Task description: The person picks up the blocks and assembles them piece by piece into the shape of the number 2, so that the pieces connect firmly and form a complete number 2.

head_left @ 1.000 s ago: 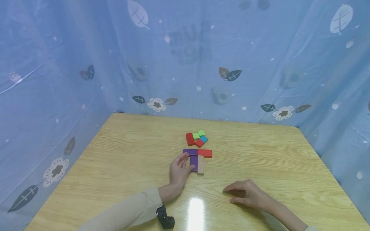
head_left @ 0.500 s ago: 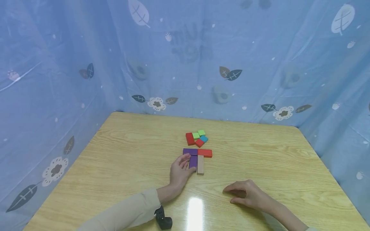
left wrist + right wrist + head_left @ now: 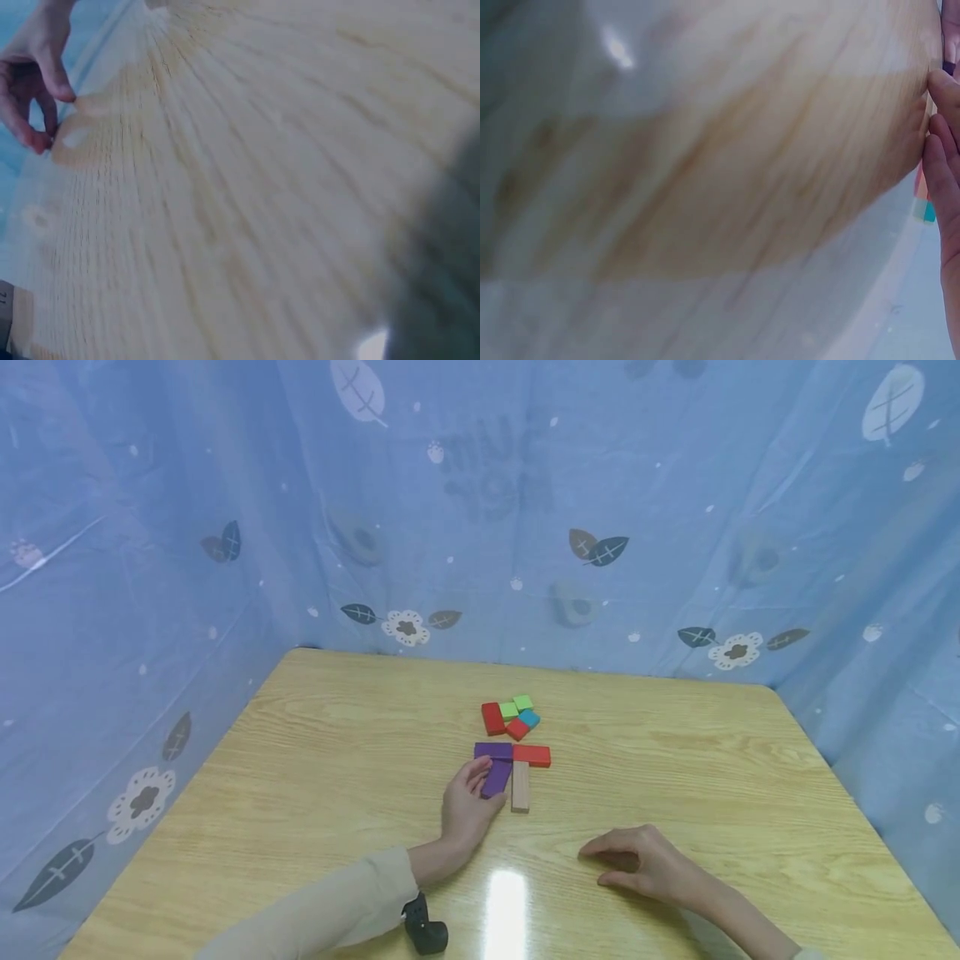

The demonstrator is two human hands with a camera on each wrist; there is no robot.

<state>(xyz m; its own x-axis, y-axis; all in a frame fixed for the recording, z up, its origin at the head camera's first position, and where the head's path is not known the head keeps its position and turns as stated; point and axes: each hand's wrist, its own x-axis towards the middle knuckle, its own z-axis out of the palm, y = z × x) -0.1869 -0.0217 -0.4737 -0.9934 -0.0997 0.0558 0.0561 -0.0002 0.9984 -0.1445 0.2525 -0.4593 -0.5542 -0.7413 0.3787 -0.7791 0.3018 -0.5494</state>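
In the head view my left hand (image 3: 467,810) pinches a purple block (image 3: 497,779), thumb at its near right end and fingertips along its left side. That block lies slanted on the table, its near end turned left. Another purple block (image 3: 492,750) lies crosswise just beyond it, end to end with a red block (image 3: 532,756). Under the red one stretches a plain wooden block (image 3: 521,787), a wedge of table now between it and the slanted block. My right hand (image 3: 647,864) rests on the table at the right, fingers loosely bent, holding nothing.
Farther back sits a small cluster: a red block (image 3: 492,718), two green pieces (image 3: 522,703), a blue piece (image 3: 529,719) and a smaller red piece (image 3: 517,729). A blue patterned curtain (image 3: 480,527) hangs behind the wooden table (image 3: 360,735).
The near purple block has swung away from the wooden block, its near end shifting left under my left hand. My right hand has stayed still.
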